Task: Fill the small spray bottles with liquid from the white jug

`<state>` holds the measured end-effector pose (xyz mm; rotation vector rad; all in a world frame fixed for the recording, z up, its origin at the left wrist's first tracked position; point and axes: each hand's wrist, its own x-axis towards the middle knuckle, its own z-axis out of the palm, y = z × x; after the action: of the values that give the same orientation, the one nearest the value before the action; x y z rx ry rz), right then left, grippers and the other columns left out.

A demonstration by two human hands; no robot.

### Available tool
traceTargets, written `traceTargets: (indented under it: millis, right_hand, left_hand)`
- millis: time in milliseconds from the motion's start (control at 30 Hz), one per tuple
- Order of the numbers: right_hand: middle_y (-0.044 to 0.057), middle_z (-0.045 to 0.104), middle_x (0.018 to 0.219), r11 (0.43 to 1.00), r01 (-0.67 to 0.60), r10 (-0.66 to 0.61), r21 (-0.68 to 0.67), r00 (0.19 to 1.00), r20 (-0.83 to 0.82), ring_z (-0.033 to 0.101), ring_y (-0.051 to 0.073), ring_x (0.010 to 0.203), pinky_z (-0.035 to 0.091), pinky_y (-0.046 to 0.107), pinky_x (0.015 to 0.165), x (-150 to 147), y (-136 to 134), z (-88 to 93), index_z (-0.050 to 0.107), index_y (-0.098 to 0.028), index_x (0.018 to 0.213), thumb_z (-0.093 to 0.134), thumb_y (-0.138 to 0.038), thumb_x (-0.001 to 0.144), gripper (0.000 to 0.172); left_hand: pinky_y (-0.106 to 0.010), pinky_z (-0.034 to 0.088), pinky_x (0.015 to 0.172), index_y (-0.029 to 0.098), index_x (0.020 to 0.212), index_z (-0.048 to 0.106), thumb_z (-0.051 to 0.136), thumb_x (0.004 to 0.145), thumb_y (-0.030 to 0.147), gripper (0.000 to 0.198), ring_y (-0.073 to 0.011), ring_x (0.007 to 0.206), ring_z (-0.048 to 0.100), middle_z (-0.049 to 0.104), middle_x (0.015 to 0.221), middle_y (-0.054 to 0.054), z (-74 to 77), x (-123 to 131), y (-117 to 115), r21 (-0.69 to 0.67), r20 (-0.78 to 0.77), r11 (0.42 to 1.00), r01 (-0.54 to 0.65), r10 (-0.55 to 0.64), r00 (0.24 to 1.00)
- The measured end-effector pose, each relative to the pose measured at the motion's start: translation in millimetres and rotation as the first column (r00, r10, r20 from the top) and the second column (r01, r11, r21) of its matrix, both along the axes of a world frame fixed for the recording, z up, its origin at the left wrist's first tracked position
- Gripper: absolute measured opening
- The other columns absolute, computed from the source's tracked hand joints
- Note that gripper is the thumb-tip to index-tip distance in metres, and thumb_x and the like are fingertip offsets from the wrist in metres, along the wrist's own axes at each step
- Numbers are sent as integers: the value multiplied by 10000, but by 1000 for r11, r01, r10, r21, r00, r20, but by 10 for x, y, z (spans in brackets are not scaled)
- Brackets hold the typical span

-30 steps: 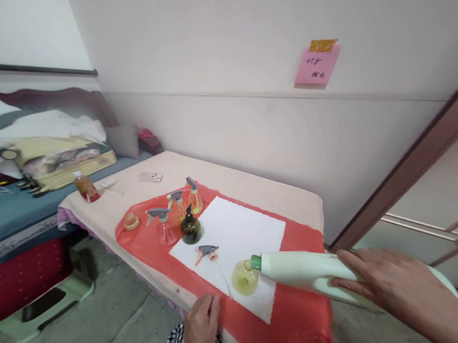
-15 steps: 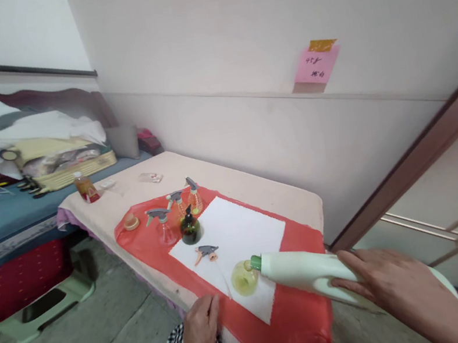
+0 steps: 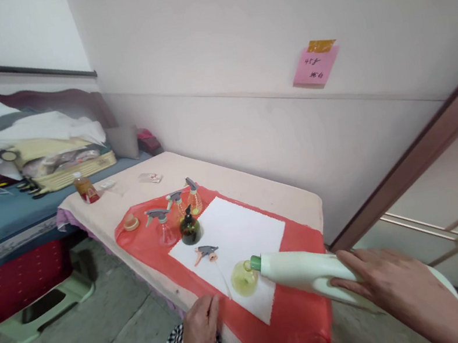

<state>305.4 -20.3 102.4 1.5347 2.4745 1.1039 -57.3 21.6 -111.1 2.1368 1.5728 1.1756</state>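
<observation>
My right hand [image 3: 392, 281] is wrapped round a large pale green bottle [image 3: 304, 272], tilted so its green neck meets the mouth of a small yellow round bottle [image 3: 244, 279]. That small bottle stands on a white cloth [image 3: 240, 234] spread over a red plastic sheet [image 3: 292, 326]. My left hand [image 3: 201, 330] rests flat at the table's near edge, fingers together, holding nothing. A loose grey spray head [image 3: 206, 252] lies on the cloth. Further back stand a dark green spray bottle [image 3: 189, 228] and three clear ones [image 3: 163, 225].
The table [image 3: 259, 190] has a beige cover and stands against the wall. An amber bottle [image 3: 85, 188] and a small round lid [image 3: 131, 221] sit at its far end. A bed with piled bedding [image 3: 42, 145] lies at left; a red stool [image 3: 22, 282] stands beside it.
</observation>
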Motion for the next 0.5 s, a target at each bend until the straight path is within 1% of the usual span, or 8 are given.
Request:
traceTargets:
  millis: [167,367,500]
  right_hand:
    - [7,574,626,1000,2,-2,2,1000,3,609,226,533,382,336,528,0,0,-2,591,-218,871,375,-555,968,412]
    - [4,568,627,1000,1,-1,4,1000,8,611,228,533,394,342,525,-5,6,-1,586,-221,862,397,-554,961,395]
    - [12,584,629,1000,7,-7,-2,1000,4,612,221,528,392,331,507,-1,5,-2,607,-216,868,392,-567,959,422]
  left_hand:
    - [-257,455,660,236,755,579,418,1018,341,325,-144,639,621,621,671,18,-2,-7,1,10,5,1000,6,-6,1000]
    - [-254,457,639,237,731,573,429,1014,337,333,-143,621,620,613,649,23,31,-1,-3,8,8,1000,1,-1,1000]
    - [-260,467,647,239,748,592,415,1016,350,340,-148,630,630,627,660,18,47,4,-11,7,6,1000,4,-4,1000]
